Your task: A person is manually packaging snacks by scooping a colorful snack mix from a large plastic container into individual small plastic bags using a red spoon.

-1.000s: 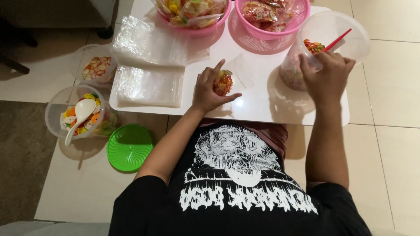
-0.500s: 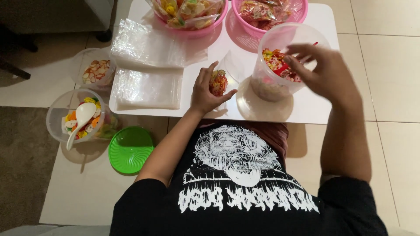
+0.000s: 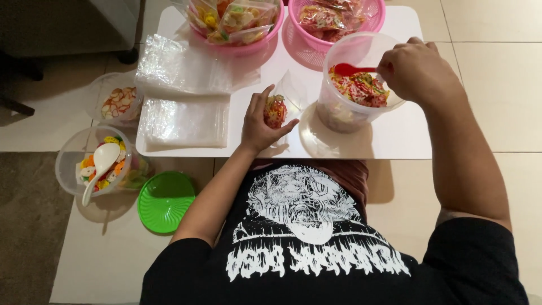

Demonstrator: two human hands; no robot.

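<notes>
My left hand (image 3: 258,125) grips a small clear plastic bag (image 3: 275,110) partly filled with red and yellow crackers, held upright on the white table (image 3: 395,135). My right hand (image 3: 416,69) holds the handle of a red spoon (image 3: 351,69) over a clear plastic tub (image 3: 354,85) of mixed coloured crackers, just right of the bag. The spoon's bowl lies inside the tub's rim.
Two pink baskets (image 3: 248,44) (image 3: 333,39) of filled bags stand at the table's far edge. Stacks of clear empty bags (image 3: 183,121) lie at left. On the floor sit two cracker tubs (image 3: 93,161) (image 3: 116,99), one with a white spoon, and a green lid (image 3: 165,200).
My right hand pulled the tub from the table's right edge toward the middle, then took hold of the red spoon. The left hand kept holding the bag.
</notes>
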